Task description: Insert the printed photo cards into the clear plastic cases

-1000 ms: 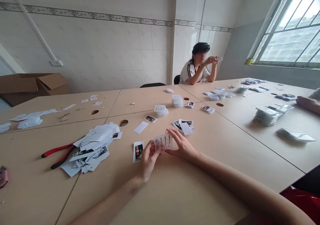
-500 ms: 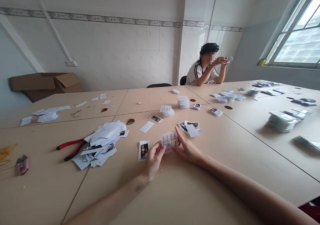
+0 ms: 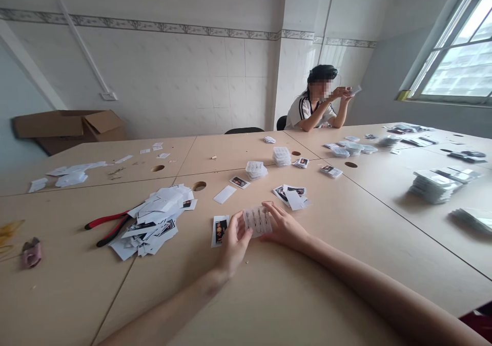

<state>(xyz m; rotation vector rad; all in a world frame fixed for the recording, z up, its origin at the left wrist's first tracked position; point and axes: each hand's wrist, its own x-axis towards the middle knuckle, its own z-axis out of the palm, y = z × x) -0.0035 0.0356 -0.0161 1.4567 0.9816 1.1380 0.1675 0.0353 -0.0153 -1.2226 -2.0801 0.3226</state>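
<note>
Between both hands, just above the table, is a small clear plastic case [image 3: 258, 220] with rows of small metallic pieces inside, too small to name. My left hand [image 3: 233, 241] grips its left side, thumb on the front. My right hand [image 3: 286, 226] holds the right side, fingers along the top and lower edges. Just left of my left hand a printed card [image 3: 220, 230] with a dark picture lies on the table. Beyond my right hand is a small pile of cards and white slips [image 3: 294, 198].
Red-handled pliers [image 3: 107, 223] stick out from a heap of paper cards [image 3: 154, 220] on the left. Stacks of clear cases [image 3: 256, 169] stand farther back; more stacks [image 3: 436, 186] are at right. A co-worker [image 3: 317, 100] sits across the table, holding a clear object. A cardboard box [image 3: 69, 128] is back left.
The case has turned in my hands, so its rows of pieces now run differently. My right fingers have shifted from its right side onto its top edge.
</note>
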